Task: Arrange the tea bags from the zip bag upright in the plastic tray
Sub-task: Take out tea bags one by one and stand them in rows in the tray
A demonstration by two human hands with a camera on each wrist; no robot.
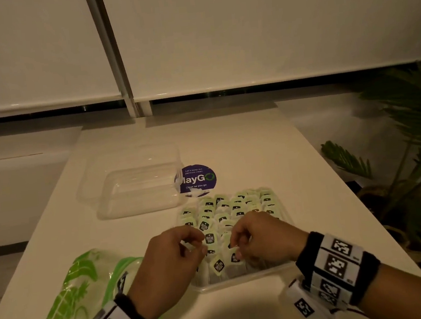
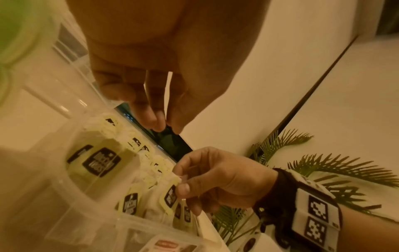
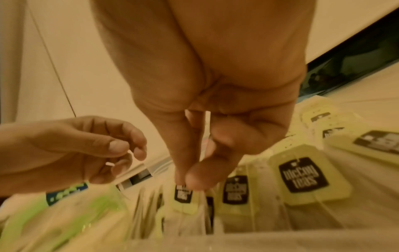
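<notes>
Tray [image 1: 243, 282] nearly full. Right hand [image 1: 257, 235] pinches a tea bag [image 1: 234, 256] top, setting it upright; left hand [image 1: 167, 257] fingers curled, maybe holding thread, can't tell. Next: straighten front row.

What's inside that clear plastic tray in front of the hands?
The plastic tray holds rows of upright tea bags with pale green tags. Both hands cover part of the nearer rows, so the bags there stay hidden.

Left hand [image 1: 171, 257] and right hand [image 1: 260, 237], both wearing marker wristbands, poised above the tray's [image 1: 243, 280] near end, fingers curled, thumb meeting fingertips in pinches.
</notes>
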